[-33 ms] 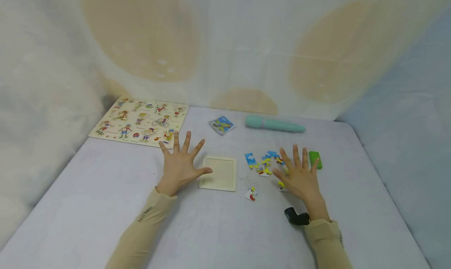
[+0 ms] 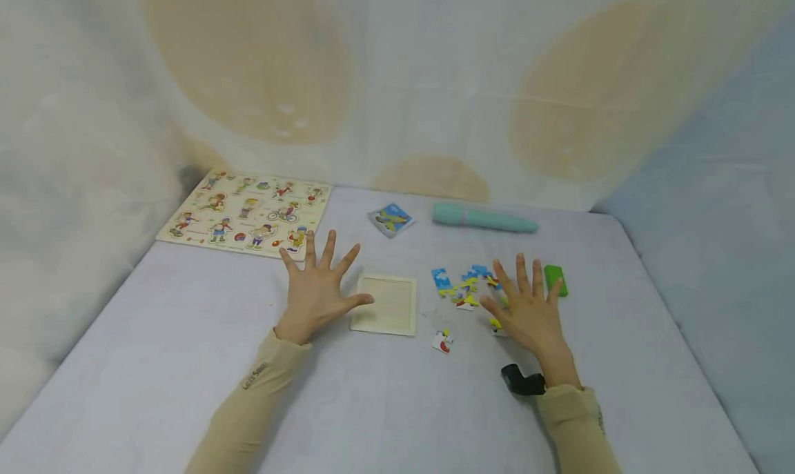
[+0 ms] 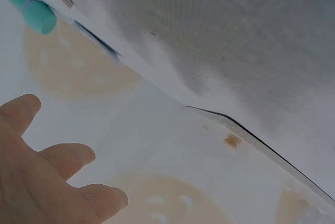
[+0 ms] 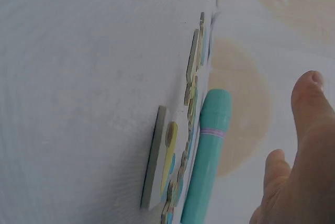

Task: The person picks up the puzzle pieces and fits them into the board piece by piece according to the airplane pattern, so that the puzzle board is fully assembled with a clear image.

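Both hands are spread with fingers straight, holding nothing. My left hand point(image 2: 317, 294) has its thumb over the left edge of a small, pale square puzzle tray point(image 2: 397, 307). My right hand point(image 2: 531, 319) is above a loose cluster of jigsaw pieces point(image 2: 442, 281) in blue, yellow and red, and partly hides some of them. One separate jigsaw piece point(image 2: 443, 341) lies between the hands, nearer the front. In the left wrist view, fingers point(image 3: 68, 158) of the left hand show apart from any object. The right wrist view shows pieces edge-on, including a thick one point(image 4: 157, 161), away from the fingers.
A wooden picture board point(image 2: 248, 215) with sports figures lies at the back left. Behind the tray is a small picture card point(image 2: 390, 220). A teal, marker-shaped object point(image 2: 484, 218) lies at the back. A green block point(image 2: 555, 281) is beyond the right fingertips. Cloth walls point(image 2: 422, 101) surround the table.
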`<act>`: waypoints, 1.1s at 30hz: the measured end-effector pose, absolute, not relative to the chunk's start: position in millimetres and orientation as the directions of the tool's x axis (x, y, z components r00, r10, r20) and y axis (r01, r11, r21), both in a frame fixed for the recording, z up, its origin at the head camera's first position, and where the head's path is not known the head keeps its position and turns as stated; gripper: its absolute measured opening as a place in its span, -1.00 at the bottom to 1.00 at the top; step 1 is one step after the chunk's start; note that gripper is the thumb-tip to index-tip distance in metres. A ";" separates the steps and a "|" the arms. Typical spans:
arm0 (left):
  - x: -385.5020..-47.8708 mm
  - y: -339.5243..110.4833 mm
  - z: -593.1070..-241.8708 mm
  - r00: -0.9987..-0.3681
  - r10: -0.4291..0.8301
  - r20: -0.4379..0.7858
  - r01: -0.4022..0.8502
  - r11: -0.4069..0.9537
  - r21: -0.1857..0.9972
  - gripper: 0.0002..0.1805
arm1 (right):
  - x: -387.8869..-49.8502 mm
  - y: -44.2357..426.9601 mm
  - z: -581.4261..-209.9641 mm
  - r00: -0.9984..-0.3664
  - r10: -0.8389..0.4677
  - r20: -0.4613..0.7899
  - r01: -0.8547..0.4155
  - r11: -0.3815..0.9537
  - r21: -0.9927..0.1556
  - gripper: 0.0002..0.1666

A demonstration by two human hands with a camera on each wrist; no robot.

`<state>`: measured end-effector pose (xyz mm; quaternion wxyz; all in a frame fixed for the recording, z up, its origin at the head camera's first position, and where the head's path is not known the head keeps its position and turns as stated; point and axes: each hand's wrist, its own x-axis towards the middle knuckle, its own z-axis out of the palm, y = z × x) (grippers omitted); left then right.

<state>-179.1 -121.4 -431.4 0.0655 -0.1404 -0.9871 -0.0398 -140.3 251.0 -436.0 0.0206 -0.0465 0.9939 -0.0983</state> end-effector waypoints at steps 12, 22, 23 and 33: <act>-179.3 -130.5 -420.3 -0.959 0.257 0.119 0.269 0.958 0.100 0.06 | -157.6 241.3 -437.0 -0.993 -0.110 -0.038 -0.098 0.967 -0.237 -0.05; -178.1 -124.7 -434.4 -0.917 0.388 -0.098 0.355 0.902 0.247 0.09 | -193.3 199.8 -444.0 -0.962 -0.267 -0.053 -0.199 0.821 -0.535 -0.13; -177.9 -123.9 -435.9 -0.914 0.391 -0.112 0.353 0.899 0.259 0.09 | -196.8 196.7 -446.9 -0.959 -0.280 -0.048 -0.205 0.797 -0.568 -0.15; -176.8 -118.7 -439.1 -0.885 0.430 -0.179 0.372 0.883 0.286 0.20 | -212.6 199.8 -474.9 -0.956 -0.292 -0.011 -0.226 0.761 -0.608 -0.32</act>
